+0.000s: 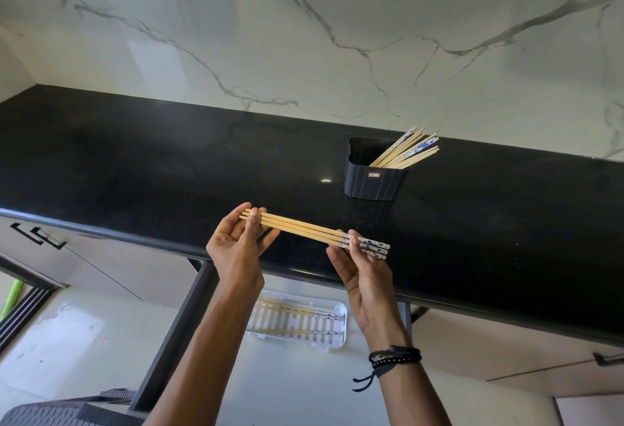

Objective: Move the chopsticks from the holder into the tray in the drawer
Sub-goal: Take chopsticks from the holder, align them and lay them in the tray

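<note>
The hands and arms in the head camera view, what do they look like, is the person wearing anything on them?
Both forearms are bare, with no sleeves in view. The left hand and its wrist carry nothing. The right hand has black bracelets stacked at the wrist: braided or corded bands, one with small pale studs, and loose cord ends hanging below. No rings, gloves or watch are visible.

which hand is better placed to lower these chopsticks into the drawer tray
Right, narrowly. The right hand grips the chopsticks' patterned ends above the tray's patterned-end side; the left hand only steadies the tips.
</note>
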